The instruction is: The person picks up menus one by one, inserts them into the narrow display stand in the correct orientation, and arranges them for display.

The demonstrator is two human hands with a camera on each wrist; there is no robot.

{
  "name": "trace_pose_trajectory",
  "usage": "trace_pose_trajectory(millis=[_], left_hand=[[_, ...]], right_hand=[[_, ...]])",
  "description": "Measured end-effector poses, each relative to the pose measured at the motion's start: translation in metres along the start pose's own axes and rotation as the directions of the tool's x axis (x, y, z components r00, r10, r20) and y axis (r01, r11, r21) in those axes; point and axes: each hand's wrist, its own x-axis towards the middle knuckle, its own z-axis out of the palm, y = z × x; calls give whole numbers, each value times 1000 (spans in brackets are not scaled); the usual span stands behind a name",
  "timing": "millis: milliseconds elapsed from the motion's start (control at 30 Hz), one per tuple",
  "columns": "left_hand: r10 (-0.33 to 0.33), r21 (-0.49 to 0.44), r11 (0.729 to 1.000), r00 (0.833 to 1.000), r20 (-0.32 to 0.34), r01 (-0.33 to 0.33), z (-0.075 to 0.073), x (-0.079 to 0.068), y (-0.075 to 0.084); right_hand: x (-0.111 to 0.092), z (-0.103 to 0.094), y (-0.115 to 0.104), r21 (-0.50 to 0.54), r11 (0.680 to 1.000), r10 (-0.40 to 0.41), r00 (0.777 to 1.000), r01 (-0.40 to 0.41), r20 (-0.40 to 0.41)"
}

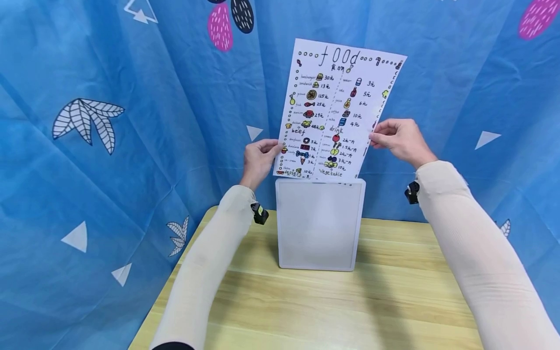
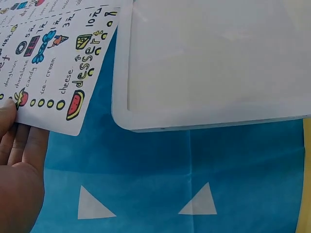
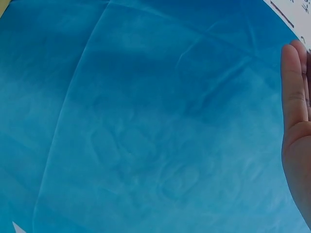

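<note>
Left hand (image 1: 258,161) partly behind paper (image 1: 325,108)

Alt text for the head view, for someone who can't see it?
A person's left hand and right hand hold a hand-drawn food menu by its opposite sides, above a blank white board standing on a wooden table. A patterned blue curtain hangs behind.

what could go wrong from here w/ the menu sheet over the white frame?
1. The menu sheet leans relative to the upright white frame, so it might go down crooked.
2. The left hand and right hand pinch only its side edges; pushing could buckle it.
3. Neither hand steadies the frame; a bump might tip it.
</note>
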Motion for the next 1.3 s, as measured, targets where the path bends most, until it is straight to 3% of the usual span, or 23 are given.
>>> trace_pose_trajectory(millis=[800, 1300], left_hand=[[-19, -14, 1000, 1000, 21, 19, 7, -5, -6], [-77, -36, 996, 996, 40, 78, 6, -12, -20]], right_hand=[[-1, -3, 1, -44, 999, 6, 1000, -6, 2], [-1, 1, 0, -37, 999, 6, 1000, -6, -4]])
